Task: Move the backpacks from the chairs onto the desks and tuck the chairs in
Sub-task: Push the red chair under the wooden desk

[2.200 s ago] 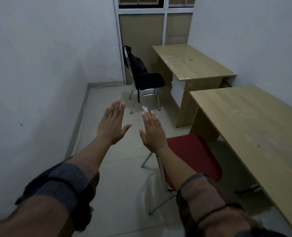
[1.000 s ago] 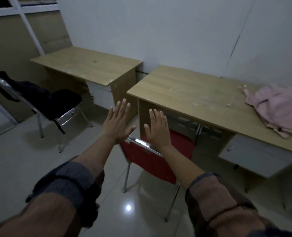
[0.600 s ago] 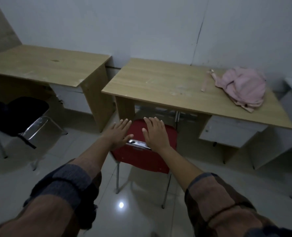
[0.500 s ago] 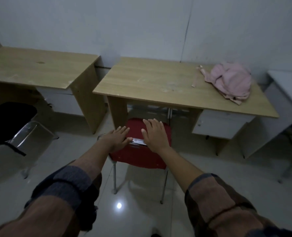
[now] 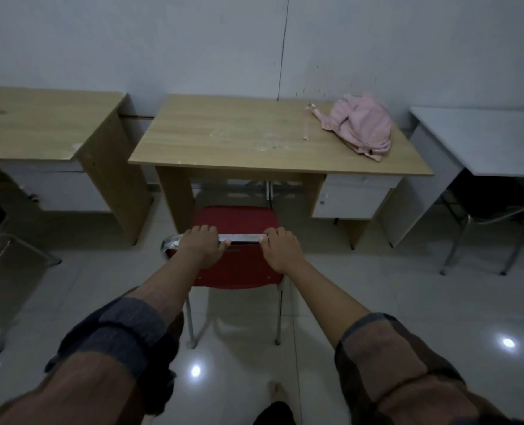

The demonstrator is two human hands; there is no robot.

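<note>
Chrome tubing along the top of the red padded chair (image 5: 236,240) is what both sets of fingers are wrapped over: the left hand (image 5: 200,245) grips the bar near its left end, thumb showing along the front edge, and the right hand (image 5: 280,248) grips it toward the right end, fingers curled over the far side. Both forearms reach straight out, sleeves pushed up. Red seat and backrest face the opening of the light wooden desk (image 5: 254,142), and the front of the seat sits about at the edge of that worktop, so the chair looks only partly under. On the far right corner of the same worktop lies the crumpled pink fabric backpack (image 5: 362,125), one strap trailing toward the middle, so for this desk the bag part looks done and the tucking-in is the step in hand. I'd judge the next move to be a level push forward on the bar, keeping the chair square between the left side panel and the white drawer unit (image 5: 351,194) so the legs don't catch either one. A second wooden desk (image 5: 46,124) stands just to the left and a grey-white table (image 5: 484,139) to the right, with dark chairs half seen at both edges; whether those carry bags I can't tell.
</note>
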